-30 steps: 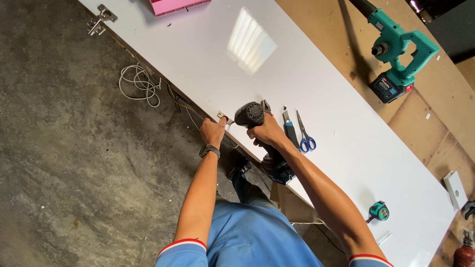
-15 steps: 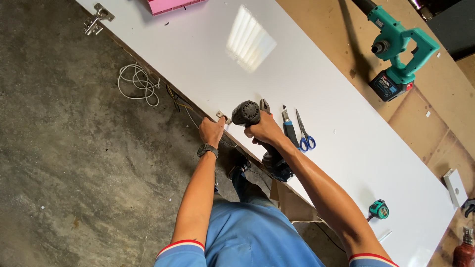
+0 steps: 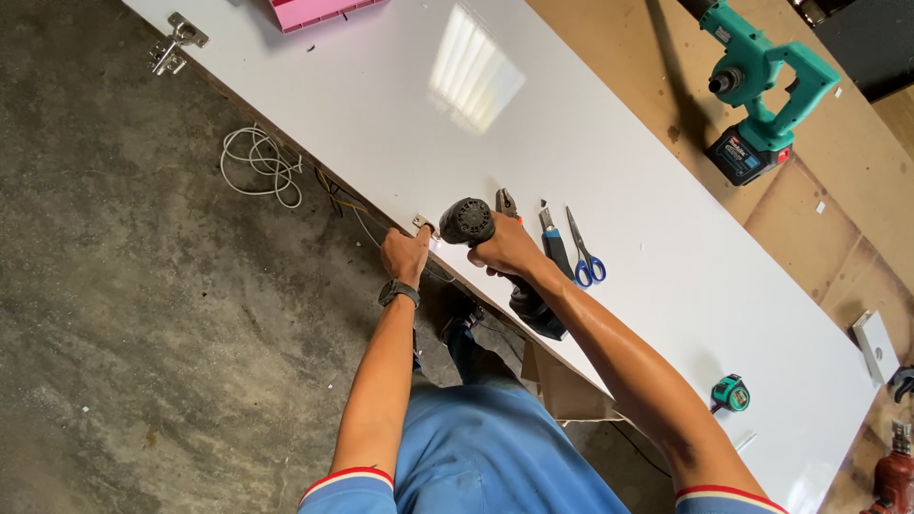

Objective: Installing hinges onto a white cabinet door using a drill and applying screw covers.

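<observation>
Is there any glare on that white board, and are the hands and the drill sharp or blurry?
Head view: a bright striped glare patch sits on the white board, well away from the work. The left hand, right hand and drill look sharp, evenly lit, with only soft shadows; the board's long edges look slightly bowed.

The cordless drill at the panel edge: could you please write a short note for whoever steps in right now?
Right hand: gripping the dark cordless drill, its nose aimed at the small metal hinge on the near edge of the white panel.
Left hand: fingers steadying that hinge.
Nearby on the panel: pliers, utility knife, blue-handled scissors, green tape measure.
Done: another hinge sits at the far end of the same edge.
Left: whether this hinge is fastened cannot be seen.
</observation>
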